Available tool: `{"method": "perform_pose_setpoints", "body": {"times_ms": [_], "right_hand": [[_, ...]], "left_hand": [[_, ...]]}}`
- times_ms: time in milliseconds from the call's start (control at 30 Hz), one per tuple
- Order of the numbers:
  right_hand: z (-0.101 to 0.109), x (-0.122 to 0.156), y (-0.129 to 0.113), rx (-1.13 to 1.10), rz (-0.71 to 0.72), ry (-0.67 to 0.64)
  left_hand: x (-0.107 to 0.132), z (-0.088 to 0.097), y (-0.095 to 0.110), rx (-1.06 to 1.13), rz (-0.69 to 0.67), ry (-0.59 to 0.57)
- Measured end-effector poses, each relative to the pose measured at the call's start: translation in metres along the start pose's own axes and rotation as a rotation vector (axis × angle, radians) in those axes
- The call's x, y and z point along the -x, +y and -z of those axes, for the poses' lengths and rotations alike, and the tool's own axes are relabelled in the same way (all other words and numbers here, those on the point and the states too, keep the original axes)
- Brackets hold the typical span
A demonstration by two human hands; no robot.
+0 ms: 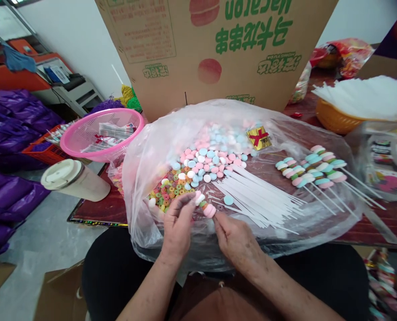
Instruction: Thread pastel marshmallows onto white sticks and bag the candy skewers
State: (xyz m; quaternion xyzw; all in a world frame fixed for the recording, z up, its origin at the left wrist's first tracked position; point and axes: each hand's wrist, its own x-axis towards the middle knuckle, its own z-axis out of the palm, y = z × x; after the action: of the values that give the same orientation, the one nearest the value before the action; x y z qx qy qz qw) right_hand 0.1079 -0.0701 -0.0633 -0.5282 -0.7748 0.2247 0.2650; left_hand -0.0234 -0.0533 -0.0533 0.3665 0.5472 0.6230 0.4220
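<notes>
Between my hands is a candy skewer (pixel 204 206) with pink, white, green and brown pieces threaded in a row. My left hand (pixel 178 223) pinches a pink-and-white piece at its upper left end. My right hand (pixel 236 238) is closed at the lower right end beside the pink pieces, where the stick is hidden by the fingers. Beyond the left hand lie small ring candies (pixel 171 189) in green, yellow and orange. Pink, white and blue round candies (pixel 211 160) are heaped behind them. A fan of white sticks (pixel 258 196) lies to the right, near one loose blue candy (pixel 229 199).
Clear plastic sheeting (pixel 145 232) spreads over the dark red table (pixel 385 223). Several finished skewers (pixel 313 169) lie at right. A pink basket (pixel 67 142) and a lidded cup (pixel 93 183) stand left. A large carton (pixel 171 84) rises behind; an orange basket (pixel 332 121) holds white sticks.
</notes>
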Motion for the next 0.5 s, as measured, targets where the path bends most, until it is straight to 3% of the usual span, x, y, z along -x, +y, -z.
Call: {"method": "perform_pose_setpoints", "body": {"times_ms": [100, 233, 333, 500], "right_hand": [[-0.002, 0.001, -0.002, -0.116, 0.053, 0.007], [0.002, 0.007, -0.005, -0.222, 0.046, 0.006], [0.004, 0.016, -0.001, -0.237, 0.025, -0.086], [-0.001, 0.026, 0.01, -0.154, -0.096, -0.085]], "left_hand": [[-0.005, -0.009, 0.008, 0.293, 0.269, 0.023], [-0.007, -0.022, 0.013, 0.482, 0.571, 0.018], [-0.002, -0.028, 0.01, 0.56, 0.585, 0.011], [0.011, -0.035, 0.001, 0.569, 0.474, 0.024]]}}
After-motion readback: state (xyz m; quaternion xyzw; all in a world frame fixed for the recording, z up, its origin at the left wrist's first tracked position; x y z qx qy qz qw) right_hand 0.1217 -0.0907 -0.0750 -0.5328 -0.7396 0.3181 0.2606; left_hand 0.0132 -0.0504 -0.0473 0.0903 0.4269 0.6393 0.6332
